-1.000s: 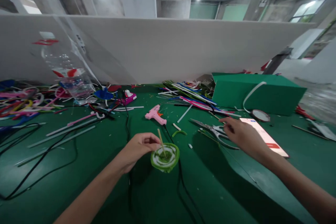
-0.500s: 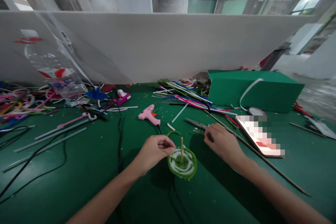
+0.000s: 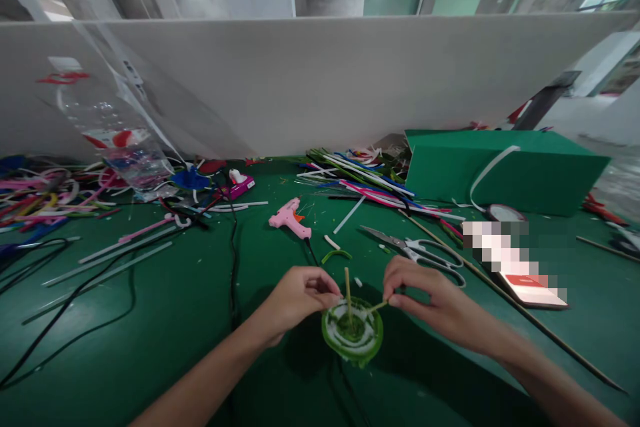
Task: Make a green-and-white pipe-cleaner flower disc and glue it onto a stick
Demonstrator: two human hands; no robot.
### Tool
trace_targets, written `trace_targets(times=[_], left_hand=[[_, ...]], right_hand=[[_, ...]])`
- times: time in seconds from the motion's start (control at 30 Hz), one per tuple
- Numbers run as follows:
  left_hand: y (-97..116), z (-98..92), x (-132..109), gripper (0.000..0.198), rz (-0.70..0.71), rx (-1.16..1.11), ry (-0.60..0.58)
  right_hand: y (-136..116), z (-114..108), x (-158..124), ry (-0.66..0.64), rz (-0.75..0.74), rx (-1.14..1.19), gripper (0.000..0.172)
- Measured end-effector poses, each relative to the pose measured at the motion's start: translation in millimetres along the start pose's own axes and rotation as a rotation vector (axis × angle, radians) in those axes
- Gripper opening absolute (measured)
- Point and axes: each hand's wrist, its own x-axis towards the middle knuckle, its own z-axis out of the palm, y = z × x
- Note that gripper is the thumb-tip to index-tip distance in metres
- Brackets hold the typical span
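A round, fuzzy green-and-white coiled piece (image 3: 376,345) is near the front middle, with an upright thin wooden stick (image 3: 348,288) standing in its centre. My left hand (image 3: 303,297) pinches the coiled piece at its upper left rim. Between thumb and fingers, my right hand (image 3: 433,293) grips a short thin stick (image 3: 378,307), whose tip reaches over the white ring on the coil's right side. Just beyond that hand lie scissors (image 3: 433,257) with grey handles. A curved green strip (image 3: 336,255) rests on the table behind the coil.
A pink glue gun (image 3: 291,219) lies beyond my left hand. Coloured stems (image 3: 370,177) are heaped at the back, beside a green box (image 3: 500,167). To the right are a long stick (image 3: 545,327) and a lit phone (image 3: 535,287). A plastic bottle (image 3: 120,140) leans at left.
My right hand has moved from the scissors area toward the coiled piece and now holds a short stick against it. The scissors are uncovered. My left hand keeps its pinch on the rim.
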Motion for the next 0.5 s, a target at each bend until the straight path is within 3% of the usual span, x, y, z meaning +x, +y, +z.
trace_targets(times=[0.23, 0.5], left_hand=[[-1, 0.4, -2, 0.008, -0.002, -0.021, -0.079], [-2, 0.7, -3, 0.009, -0.006, -0.041, -0.124]], right_hand=[[1, 11, 5, -0.062, -0.057, -0.009, 0.014], [4, 17, 3, -0.047, -0.004, 0.074, 0.012]])
